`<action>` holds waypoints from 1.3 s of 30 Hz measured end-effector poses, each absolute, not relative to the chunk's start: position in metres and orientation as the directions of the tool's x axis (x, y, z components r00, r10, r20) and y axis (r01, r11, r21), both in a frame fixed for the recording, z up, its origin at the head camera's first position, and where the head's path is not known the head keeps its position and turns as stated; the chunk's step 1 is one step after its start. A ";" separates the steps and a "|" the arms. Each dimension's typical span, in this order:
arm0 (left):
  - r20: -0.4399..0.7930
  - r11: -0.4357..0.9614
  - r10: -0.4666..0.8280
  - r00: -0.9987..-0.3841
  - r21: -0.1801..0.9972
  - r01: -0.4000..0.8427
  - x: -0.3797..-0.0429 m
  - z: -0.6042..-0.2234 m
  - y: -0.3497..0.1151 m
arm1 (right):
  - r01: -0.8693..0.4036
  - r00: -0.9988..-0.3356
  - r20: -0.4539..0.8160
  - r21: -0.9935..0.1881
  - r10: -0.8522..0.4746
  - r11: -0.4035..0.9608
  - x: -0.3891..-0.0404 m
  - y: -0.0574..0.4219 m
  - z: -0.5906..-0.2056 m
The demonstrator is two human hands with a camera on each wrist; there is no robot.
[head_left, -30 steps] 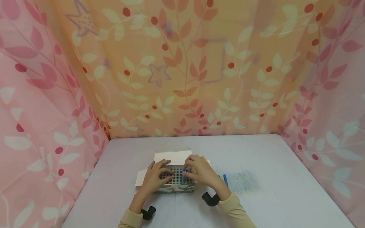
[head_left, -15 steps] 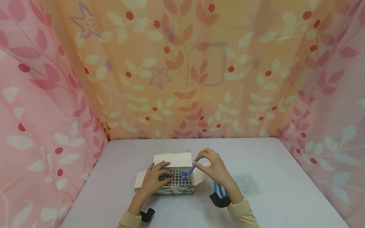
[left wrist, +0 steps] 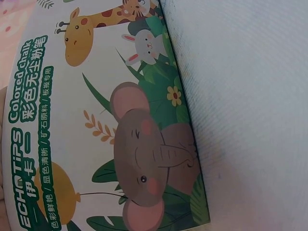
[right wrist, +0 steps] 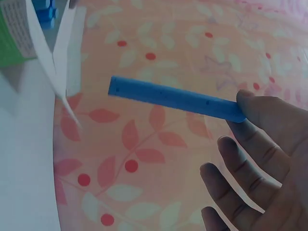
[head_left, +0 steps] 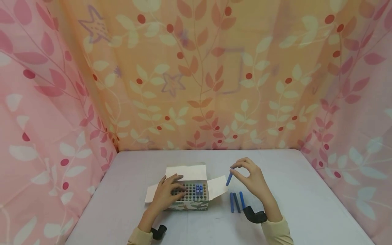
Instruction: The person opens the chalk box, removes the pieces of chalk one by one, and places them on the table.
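While the left hand (head_left: pixel 166 191) lay spread over the chalk box (head_left: pixel 187 205), the right hand (head_left: pixel 252 177) pinched a blue chalk stick (head_left: pixel 228 179) midair by one end, between box and right edge of the surface (head_left: pixel 294 190).

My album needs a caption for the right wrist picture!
The right hand pinches a blue chalk stick by one end.

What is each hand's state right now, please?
Left hand: open, over the colored chalk box.
Right hand: holding a blue chalk stick by one end.
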State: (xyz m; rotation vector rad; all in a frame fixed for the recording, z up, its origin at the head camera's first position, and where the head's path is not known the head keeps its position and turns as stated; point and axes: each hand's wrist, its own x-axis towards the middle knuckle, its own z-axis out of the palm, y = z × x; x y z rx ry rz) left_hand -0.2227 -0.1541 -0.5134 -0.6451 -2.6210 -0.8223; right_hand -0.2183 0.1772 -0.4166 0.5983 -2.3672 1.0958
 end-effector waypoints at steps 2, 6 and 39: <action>0.423 0.732 0.324 -0.846 0.455 0.507 -0.223 -0.514 -0.154 | -0.541 -0.808 0.562 -0.583 -0.180 0.606 -0.217 0.184 -0.418; 0.399 0.734 0.323 -0.858 0.466 0.493 -0.224 -0.515 -0.155 | -0.500 -0.832 0.530 -0.585 -0.165 0.639 -0.216 0.197 -0.422; 0.413 0.737 0.329 -0.849 0.450 0.504 -0.225 -0.515 -0.155 | -0.282 -0.959 0.131 -0.505 -0.251 0.815 -0.237 0.241 -0.482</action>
